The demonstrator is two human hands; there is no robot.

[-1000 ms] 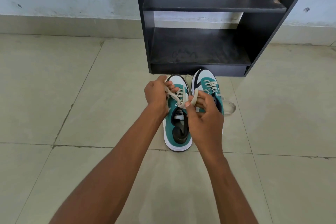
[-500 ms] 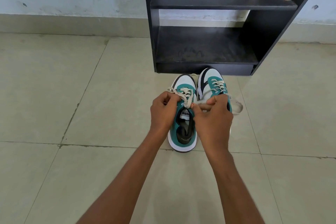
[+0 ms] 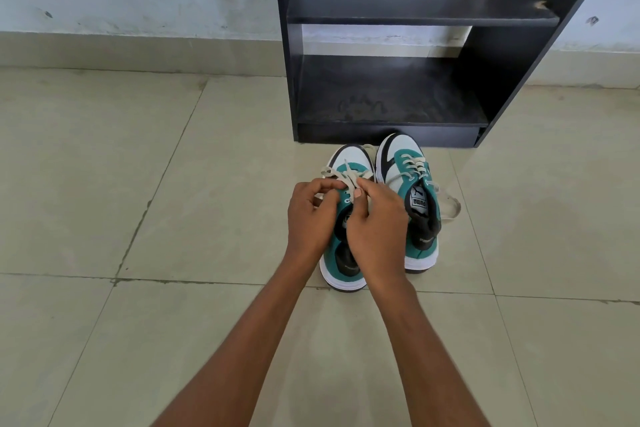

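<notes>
Two green, white and black sneakers stand side by side on the tiled floor, toes toward a black shelf. Over the left sneaker (image 3: 343, 270), my left hand (image 3: 311, 215) pinches one end of its cream lace (image 3: 349, 180) while my right hand (image 3: 377, 222) pinches the other end. Both hands are close together above the tongue and hide most of that shoe's middle. The right sneaker (image 3: 415, 204) stands free, its laces lying loose and trailing onto the floor at its right side.
A black open shelf unit (image 3: 391, 114) stands just beyond the shoes against a pale wall; both visible shelves are bare. Beige floor tiles (image 3: 138, 184) with dark grout lines spread to the left, right and front.
My hands have drawn closer together over the left sneaker, working the lace ends. My right hand moved left off the right sneaker, which now shows fully. The camera view shifted slightly.
</notes>
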